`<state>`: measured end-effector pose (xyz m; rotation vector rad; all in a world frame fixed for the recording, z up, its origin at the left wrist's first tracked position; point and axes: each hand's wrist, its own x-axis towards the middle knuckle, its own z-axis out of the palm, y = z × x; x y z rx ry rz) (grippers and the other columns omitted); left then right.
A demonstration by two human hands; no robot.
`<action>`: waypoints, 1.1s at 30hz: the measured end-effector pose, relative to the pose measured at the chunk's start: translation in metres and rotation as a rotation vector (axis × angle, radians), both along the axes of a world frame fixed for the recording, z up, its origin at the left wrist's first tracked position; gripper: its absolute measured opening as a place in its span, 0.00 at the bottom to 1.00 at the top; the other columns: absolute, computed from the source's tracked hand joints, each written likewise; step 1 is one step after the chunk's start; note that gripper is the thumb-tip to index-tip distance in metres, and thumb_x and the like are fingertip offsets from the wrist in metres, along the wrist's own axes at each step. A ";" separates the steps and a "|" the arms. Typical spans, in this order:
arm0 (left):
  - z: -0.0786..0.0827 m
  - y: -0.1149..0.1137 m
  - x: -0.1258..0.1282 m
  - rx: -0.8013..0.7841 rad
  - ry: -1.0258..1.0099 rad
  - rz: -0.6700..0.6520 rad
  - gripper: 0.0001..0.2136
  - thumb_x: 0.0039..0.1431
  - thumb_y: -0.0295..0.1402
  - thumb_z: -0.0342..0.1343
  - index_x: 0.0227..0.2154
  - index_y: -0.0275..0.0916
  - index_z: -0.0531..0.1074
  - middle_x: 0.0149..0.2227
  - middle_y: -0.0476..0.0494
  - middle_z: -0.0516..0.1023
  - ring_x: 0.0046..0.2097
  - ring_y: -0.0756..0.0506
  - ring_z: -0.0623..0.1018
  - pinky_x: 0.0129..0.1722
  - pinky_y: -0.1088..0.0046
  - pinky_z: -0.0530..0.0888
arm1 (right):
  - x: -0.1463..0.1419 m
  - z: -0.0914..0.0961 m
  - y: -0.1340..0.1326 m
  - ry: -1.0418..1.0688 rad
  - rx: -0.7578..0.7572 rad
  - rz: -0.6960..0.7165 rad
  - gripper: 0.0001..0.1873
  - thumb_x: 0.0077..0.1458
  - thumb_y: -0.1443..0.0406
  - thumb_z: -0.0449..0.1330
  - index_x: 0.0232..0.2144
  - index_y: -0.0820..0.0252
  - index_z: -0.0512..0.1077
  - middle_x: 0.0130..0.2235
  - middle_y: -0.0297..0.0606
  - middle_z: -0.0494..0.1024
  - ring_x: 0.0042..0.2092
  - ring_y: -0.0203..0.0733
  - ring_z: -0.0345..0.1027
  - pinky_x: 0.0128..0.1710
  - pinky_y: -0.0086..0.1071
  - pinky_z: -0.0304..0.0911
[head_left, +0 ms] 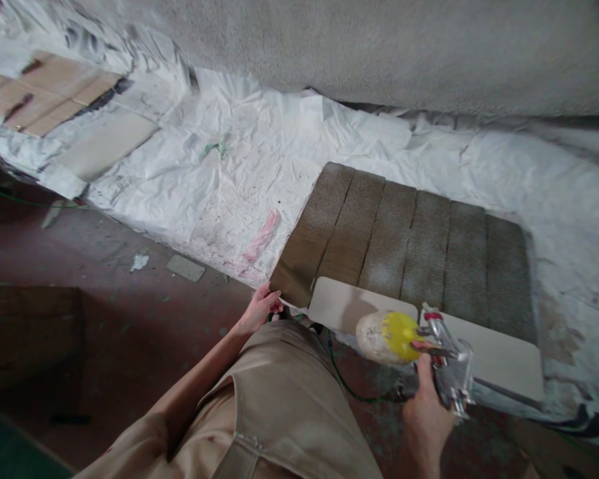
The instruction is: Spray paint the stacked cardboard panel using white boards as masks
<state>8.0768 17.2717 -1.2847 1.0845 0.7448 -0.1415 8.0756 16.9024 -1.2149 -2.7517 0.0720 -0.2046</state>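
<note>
Passage: a wide lane over the crinkled white plastic sheeting (180, 199), left of the flat brown ribbed strips (387, 219). Obstructed, near side — silver spray gun (458, 364) with rounded yellow-and-white cup (397, 336) in the right hand (429, 412), bare left hand (262, 309) at the near-left strip corner. Rough grey wall (379, 53) bounds the far side.

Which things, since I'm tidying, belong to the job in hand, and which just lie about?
Apparently in use: spray gun in right hand; brown strips at left hand; pale panels.
Seemingly lying about: cardboard, upper left; green scrap; white floor scrap.
</note>
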 end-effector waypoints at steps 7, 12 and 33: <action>0.019 0.003 0.020 0.069 -0.006 -0.014 0.14 0.50 0.42 0.62 0.29 0.38 0.67 0.16 0.55 0.65 0.17 0.55 0.64 0.17 0.80 0.54 | 0.001 -0.001 -0.002 0.014 0.083 -0.012 0.26 0.50 0.68 0.47 0.49 0.67 0.73 0.54 0.51 0.72 0.56 0.58 0.61 0.56 0.53 0.54; 0.031 0.006 0.037 0.028 -0.090 0.050 0.12 0.49 0.37 0.64 0.28 0.38 0.66 0.18 0.58 0.59 0.16 0.57 0.56 0.16 0.79 0.51 | 0.003 0.002 0.001 0.027 0.080 -0.013 0.26 0.50 0.68 0.46 0.48 0.69 0.73 0.55 0.52 0.70 0.57 0.59 0.60 0.57 0.54 0.53; -0.011 -0.002 0.003 -0.063 0.086 0.269 0.20 0.42 0.39 0.68 0.32 0.39 0.63 0.21 0.58 0.66 0.20 0.55 0.68 0.21 0.80 0.63 | 0.005 0.009 0.006 0.039 0.179 -0.085 0.26 0.49 0.65 0.48 0.48 0.63 0.74 0.52 0.45 0.73 0.57 0.55 0.60 0.58 0.50 0.52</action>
